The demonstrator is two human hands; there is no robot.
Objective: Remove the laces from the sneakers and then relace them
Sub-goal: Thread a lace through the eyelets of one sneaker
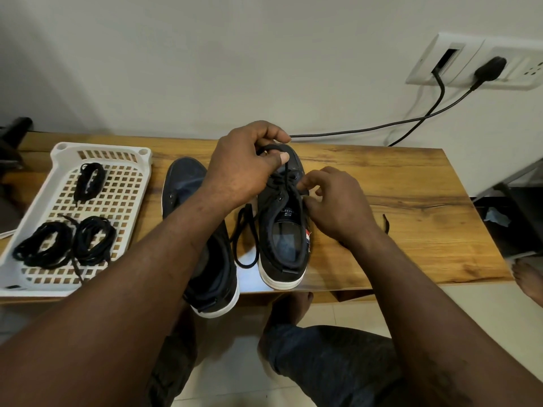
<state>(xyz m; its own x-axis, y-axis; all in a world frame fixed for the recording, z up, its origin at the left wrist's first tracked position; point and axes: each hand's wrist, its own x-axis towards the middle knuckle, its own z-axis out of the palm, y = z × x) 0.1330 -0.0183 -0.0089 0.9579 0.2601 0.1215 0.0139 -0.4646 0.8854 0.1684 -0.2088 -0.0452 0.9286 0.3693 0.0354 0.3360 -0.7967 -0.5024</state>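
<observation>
Working on the sneaker (282, 245) at the middle of the wooden surface (396, 186), heel toward the near edge, toe toward the wall. Pinching a raised loop of its black lace (286, 183) between the thumb and curled fingers of the left hand (249, 163), just above the toe-end eyelets. Pinching the same lace with the right hand (335, 201) at the eyelets on the shoe's right side, fingertips bunched close together. Threaded through the front eyelets only, with one slack tail looping down along the left of the shoe and another end lying out on the wood past the right wrist. Hard to tell from this alone whether coming out or going in. More likely the unlacing stage for this shoe, judging by the second sneaker (188, 183) just beside it on the left, showing bare eyelets, and by three coiled bundles of laces (89, 183) in the white slotted basket (58, 177) at the far left. Next, probably: draw the loop clear of its eyelets with a steady pull, keeping the shoe from sliding on the wood, then work the tail back through each remaining crossing without snagging the tip.
</observation>
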